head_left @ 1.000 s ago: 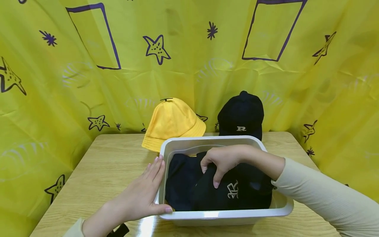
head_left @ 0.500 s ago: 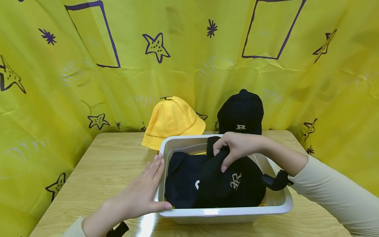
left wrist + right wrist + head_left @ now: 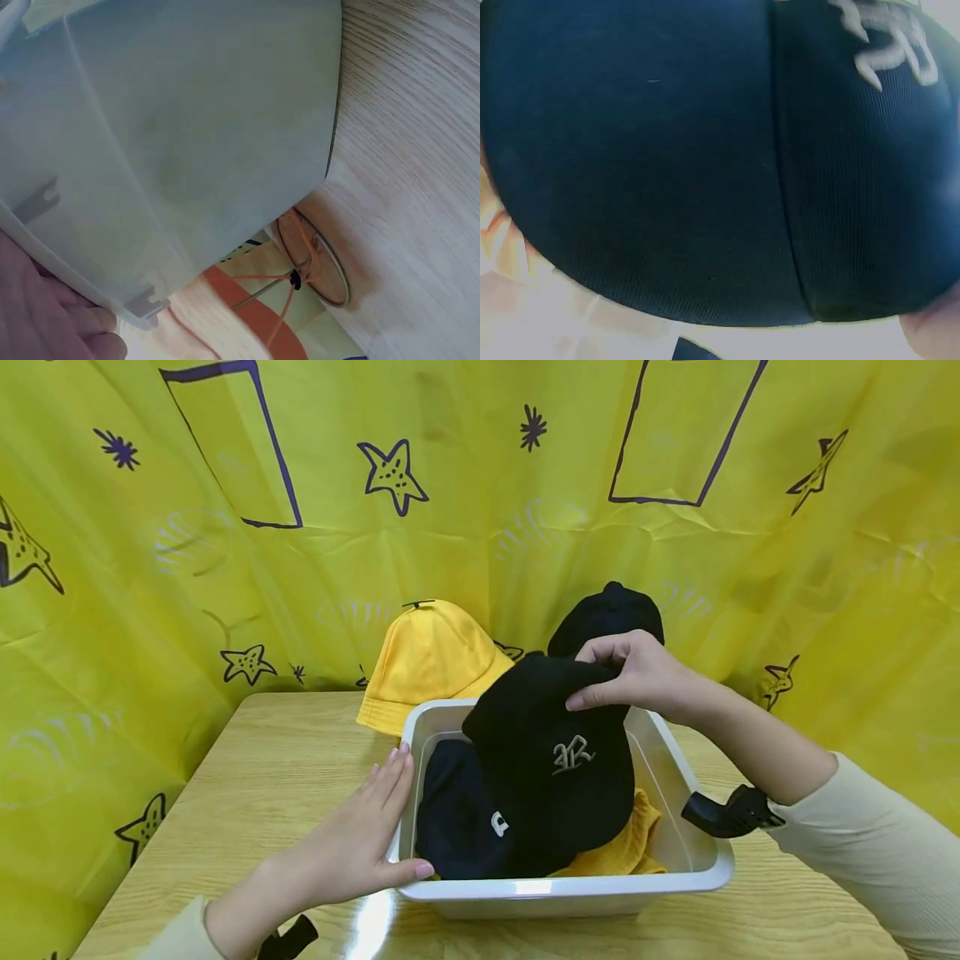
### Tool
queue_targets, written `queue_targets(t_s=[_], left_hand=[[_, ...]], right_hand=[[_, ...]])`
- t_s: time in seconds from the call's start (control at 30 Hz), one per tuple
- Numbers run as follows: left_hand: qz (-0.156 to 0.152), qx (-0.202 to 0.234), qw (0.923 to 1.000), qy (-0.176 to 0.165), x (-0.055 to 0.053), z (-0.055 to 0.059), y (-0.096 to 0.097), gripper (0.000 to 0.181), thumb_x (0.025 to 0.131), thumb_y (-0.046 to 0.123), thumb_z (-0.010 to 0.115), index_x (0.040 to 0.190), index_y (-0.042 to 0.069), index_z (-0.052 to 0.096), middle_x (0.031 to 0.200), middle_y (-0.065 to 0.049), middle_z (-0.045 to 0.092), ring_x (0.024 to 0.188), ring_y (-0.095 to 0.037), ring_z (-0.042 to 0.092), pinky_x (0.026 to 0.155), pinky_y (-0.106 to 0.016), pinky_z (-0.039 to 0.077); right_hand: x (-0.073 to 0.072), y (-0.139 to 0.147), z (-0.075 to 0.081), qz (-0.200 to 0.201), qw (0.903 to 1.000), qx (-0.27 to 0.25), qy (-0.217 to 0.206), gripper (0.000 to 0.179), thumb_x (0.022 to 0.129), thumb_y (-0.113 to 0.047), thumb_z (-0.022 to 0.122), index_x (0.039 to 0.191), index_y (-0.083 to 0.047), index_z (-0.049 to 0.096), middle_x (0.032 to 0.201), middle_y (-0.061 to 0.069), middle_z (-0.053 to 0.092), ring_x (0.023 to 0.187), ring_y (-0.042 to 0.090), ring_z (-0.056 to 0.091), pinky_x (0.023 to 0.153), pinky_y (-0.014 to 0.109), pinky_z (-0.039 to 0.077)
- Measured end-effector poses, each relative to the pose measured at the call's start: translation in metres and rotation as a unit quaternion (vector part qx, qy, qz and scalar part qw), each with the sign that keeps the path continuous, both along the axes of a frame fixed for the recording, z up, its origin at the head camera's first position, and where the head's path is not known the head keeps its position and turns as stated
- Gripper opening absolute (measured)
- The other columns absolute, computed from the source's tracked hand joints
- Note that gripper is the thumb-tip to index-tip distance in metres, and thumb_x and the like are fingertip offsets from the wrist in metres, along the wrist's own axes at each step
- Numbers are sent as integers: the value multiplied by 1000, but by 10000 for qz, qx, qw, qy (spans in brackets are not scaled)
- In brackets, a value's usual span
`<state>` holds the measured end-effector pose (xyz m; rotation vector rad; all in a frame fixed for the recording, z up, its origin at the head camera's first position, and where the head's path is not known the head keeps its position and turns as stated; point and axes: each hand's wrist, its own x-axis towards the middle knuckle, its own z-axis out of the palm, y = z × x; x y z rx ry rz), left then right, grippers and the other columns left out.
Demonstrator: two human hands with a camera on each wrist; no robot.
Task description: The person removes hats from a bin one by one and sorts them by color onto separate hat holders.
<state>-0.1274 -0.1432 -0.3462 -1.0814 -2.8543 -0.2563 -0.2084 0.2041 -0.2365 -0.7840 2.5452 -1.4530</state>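
My right hand pinches a black baseball cap by its crown. A light "R" is embroidered on the cap's front, and its brim points down. It hangs over a white plastic bin, its lower part still within the bin's outline in the head view. Close up in the right wrist view, the brim fills most of the picture. My left hand rests on the bin's left rim with fingers straight, thumb at the front corner. Inside the bin lie a navy cap with a white letter and yellow fabric.
Behind the bin, a yellow bucket hat stands at the left. Another black cap stands at the right, partly hidden by my hand. A yellow curtain hangs behind the wooden table. Orange cords show beside the bin.
My right hand has lifted the black cap up and back from among the caps in the bin, uncovering the navy cap's letter and the yellow fabric. My left hand stays on the rim.
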Motion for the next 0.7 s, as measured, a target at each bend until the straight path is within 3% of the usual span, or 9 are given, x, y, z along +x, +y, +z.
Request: queue_targets(t_s=[0.13, 0.23, 0.27, 0.33, 0.47, 0.5, 0.57, 0.63, 0.7], left_hand=[[-292, -112, 9985, 451, -2, 3, 0, 98, 86, 64, 50, 146, -8, 23, 155, -22, 18, 144, -33, 16, 113, -47, 23], [-774, 102, 9910, 1090, -6, 8, 3, 94, 85, 63, 53, 147, -2, 25, 154, -17, 25, 142, -31, 25, 112, -47, 26], [-1002, 286, 9851, 1369, -9, 11, 4, 92, 84, 62, 54, 147, -1, 27, 153, -17, 28, 140, -30, 30, 111, -48, 30], [-1470, 739, 9662, 1986, -15, 16, 9, 84, 86, 58, 54, 144, 0, 35, 148, -17, 37, 134, -29, 40, 105, -48, 38], [-2362, 1471, 9084, 3119, -26, 29, 18, 67, 85, 46, 61, 131, -2, 52, 135, -20, 52, 120, -30, 55, 89, -46, 51], [-2457, 1465, 9008, 3268, -28, 32, 21, 67, 81, 43, 66, 130, -1, 53, 134, -20, 53, 119, -30, 55, 89, -44, 51], [-2568, 1262, 8939, 3450, -31, 37, 24, 75, 71, 40, 77, 130, 2, 52, 134, -19, 52, 120, -30, 54, 92, -43, 49], [-2532, 918, 8962, 3525, -32, 39, 27, 84, 63, 38, 84, 132, 5, 51, 137, -18, 49, 123, -29, 51, 98, -42, 45], [-2487, 736, 8957, 3610, -34, 41, 31, 77, 67, 32, 82, 132, 6, 51, 136, -17, 49, 124, -29, 50, 101, -41, 43]], right_hand=[[11, -6, 4, -780, 9955, -501, -199, 17, 72, -12, 82, 76, -9, 66, 72, -3, 65, 74, 15, 59, 63, 29, 54], [19, -11, 8, -1127, 9890, -927, -233, 15, 74, -12, 81, 75, -13, 66, 70, -6, 64, 73, 15, 59, 64, 27, 53], [21, -12, 9, -1226, 9863, -1074, -267, 14, 74, -11, 80, 74, -14, 66, 70, -6, 65, 73, 14, 60, 64, 27, 52], [25, -16, 13, -1378, 9796, -1414, -374, 14, 74, -10, 80, 73, -14, 67, 69, -6, 66, 71, 12, 62, 63, 25, 53], [30, -21, 21, -1526, 9593, -2217, -856, 13, 76, -7, 78, 72, -11, 66, 69, -4, 69, 66, 10, 67, 61, 24, 55], [30, -22, 23, -1531, 9531, -2407, -1010, 13, 77, -6, 77, 72, -11, 66, 69, -3, 69, 65, 11, 68, 61, 25, 56], [31, -23, 27, -1537, 9419, -2675, -1324, 12, 78, -6, 76, 73, -11, 67, 69, -2, 70, 64, 12, 69, 62, 26, 56], [31, -24, 29, -1571, 9325, -2832, -1597, 10, 80, -7, 75, 74, -12, 68, 70, -1, 70, 64, 13, 69, 62, 27, 57], [30, -23, 31, -1602, 9244, -2935, -1834, 9, 81, -8, 74, 75, -13, 69, 71, -1, 70, 65, 13, 69, 63, 27, 57]])
